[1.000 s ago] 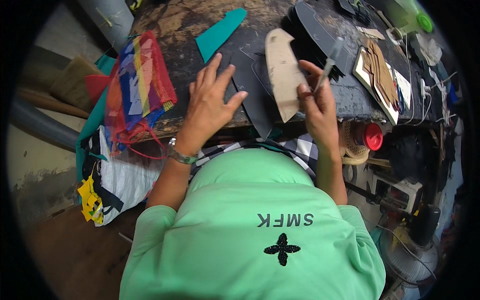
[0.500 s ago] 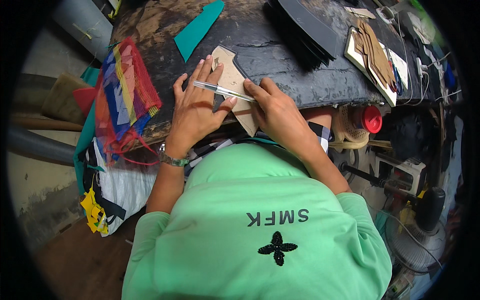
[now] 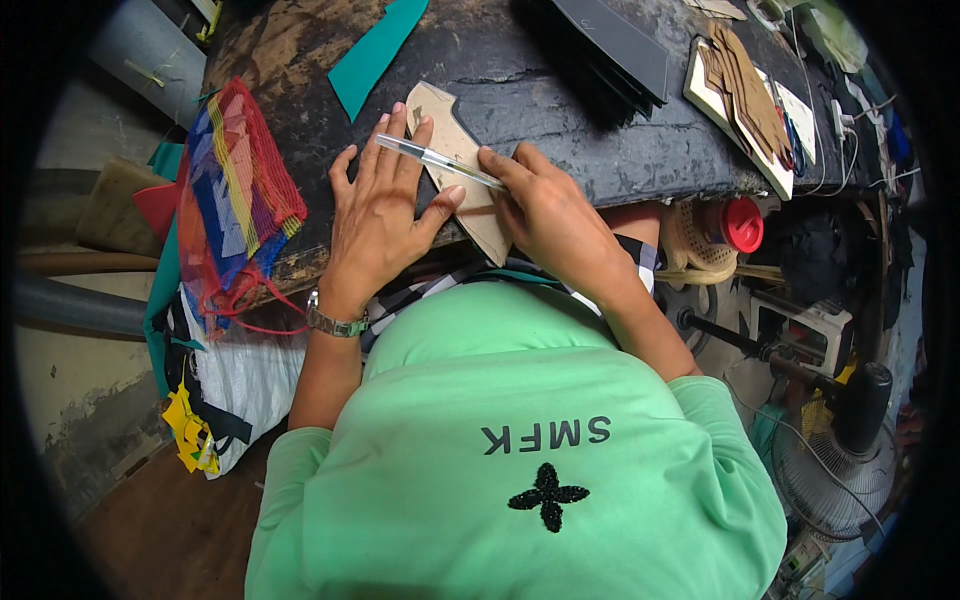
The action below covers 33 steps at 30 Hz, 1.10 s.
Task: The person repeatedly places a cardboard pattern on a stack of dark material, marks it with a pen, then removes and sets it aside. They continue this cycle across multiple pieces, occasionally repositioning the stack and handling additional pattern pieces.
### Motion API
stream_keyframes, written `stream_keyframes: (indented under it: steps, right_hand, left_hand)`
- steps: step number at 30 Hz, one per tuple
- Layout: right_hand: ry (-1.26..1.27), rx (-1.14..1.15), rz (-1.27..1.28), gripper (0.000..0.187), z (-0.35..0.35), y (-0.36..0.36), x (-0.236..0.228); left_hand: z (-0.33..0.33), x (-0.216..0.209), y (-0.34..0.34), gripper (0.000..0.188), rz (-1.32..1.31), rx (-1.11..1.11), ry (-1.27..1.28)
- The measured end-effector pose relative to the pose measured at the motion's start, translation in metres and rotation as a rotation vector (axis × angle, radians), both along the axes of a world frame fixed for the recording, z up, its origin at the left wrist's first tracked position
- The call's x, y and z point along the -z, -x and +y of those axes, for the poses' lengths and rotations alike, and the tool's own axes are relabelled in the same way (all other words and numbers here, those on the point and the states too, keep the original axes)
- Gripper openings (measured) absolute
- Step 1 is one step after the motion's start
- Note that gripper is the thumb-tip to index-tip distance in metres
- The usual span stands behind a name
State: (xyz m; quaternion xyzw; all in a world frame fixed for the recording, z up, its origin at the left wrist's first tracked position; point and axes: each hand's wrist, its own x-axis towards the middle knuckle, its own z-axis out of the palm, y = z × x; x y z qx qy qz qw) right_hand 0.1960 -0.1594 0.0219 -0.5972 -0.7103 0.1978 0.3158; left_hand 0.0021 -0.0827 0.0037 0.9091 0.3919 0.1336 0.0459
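Your dark bench (image 3: pixel 600 150) carries the work at its near edge. The tan template (image 3: pixel 462 165) lies flat there, long axis running from the far left toward you and rightward, its lower end overhanging the edge. Your left hand (image 3: pixel 380 215) is spread wide on it, likely to stop it sliding. Your right hand (image 3: pixel 545 205) grips the pen (image 3: pixel 440 162), which lies across the template, tip toward your right.

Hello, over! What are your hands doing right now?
Left hand flat on tan template. Right hand holds pen against it. Nothing in the way.
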Motion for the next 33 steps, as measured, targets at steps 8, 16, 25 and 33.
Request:
stream_keyframes:
  steps: [8,16,25,33]
  right_hand:
    - [-0.001,0.027,0.035,0.029,0.001,-0.007,0.003]
    - [-0.196,0.213,0.621,0.036,-0.005,-0.041,-0.007]
    - [-0.040,0.031,0.539,0.010,-0.015,-0.019,0.010]
    - [-0.208,-0.112,0.313,0.009,-0.015,-0.015,0.014]
  left_hand:
    - [0.001,0.001,-0.001,0.075,0.024,-0.003,-0.028]
    - [0.003,0.009,0.001,0.076,-0.047,0.030,-0.080]
    - [0.004,0.008,0.001,0.077,-0.045,0.032,-0.064]
    - [0.003,0.003,-0.001,0.077,-0.030,0.052,-0.064]
